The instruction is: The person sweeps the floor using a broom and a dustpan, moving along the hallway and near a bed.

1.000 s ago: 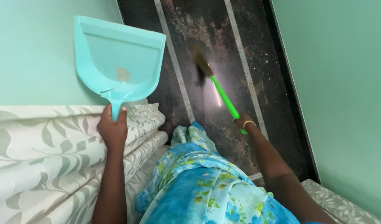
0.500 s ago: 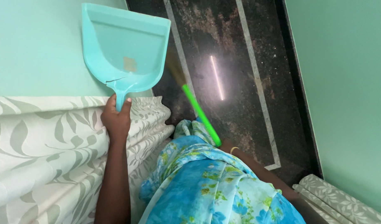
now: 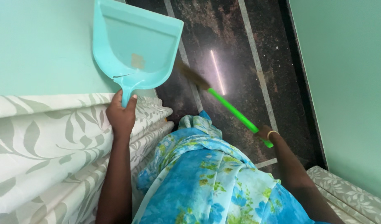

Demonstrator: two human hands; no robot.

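The green-handled broom [image 3: 236,114] has swung rightward since half a second ago, right hand [image 3: 266,133] clasping it; left hand [image 3: 122,114] holds the cracked turquoise plastic dustpan [image 3: 134,49]; a knock could split it.

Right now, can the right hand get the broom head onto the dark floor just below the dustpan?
Probably yes: the right hand holds the broom, whose bristles lie on open dark floor right beside the raised dustpan, nothing between.

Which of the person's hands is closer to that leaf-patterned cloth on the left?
Left. The left hand grips the turquoise dustpan handle right over the leaf-patterned cloth. The right hand holds the green broom out over the dark floor, well away.
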